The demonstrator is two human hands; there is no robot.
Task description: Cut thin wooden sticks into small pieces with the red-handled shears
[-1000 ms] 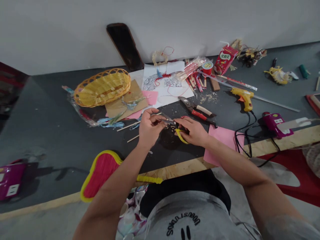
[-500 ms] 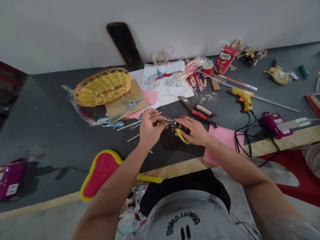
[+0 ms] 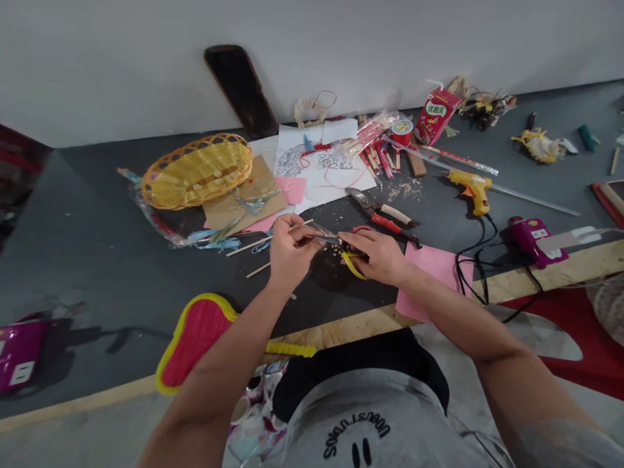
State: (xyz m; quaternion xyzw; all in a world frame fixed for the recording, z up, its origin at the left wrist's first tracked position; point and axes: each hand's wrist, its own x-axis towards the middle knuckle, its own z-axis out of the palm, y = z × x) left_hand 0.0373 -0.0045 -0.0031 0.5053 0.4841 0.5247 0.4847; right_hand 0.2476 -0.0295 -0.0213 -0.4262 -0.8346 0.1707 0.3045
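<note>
My right hand [image 3: 380,257] is closed around the handles of a pair of scissors [image 3: 332,240] with a yellow loop. The scissor blades point left and stand slightly apart. At their tips, the fingers of my left hand [image 3: 291,250] are pinched together; what they hold is too small and covered to make out. A thin wooden stick [image 3: 244,247] passes behind my left hand, and a second stick [image 3: 258,270] lies just below it. Tiny pale cut bits are scattered on the dark table under the blades.
Pruning shears [image 3: 385,218] and a yellow glue gun [image 3: 470,190] lie to the right. A yellow woven basket [image 3: 195,172] stands left, near printed paper [image 3: 292,188]. A pink and yellow fan-shaped piece [image 3: 197,335] hangs over the wooden front edge. Pink paper [image 3: 431,273] lies by my right wrist.
The scissor blades look a little wider apart than before. Both hands stay in nearly the same place, and the whole view has shifted slightly.
</note>
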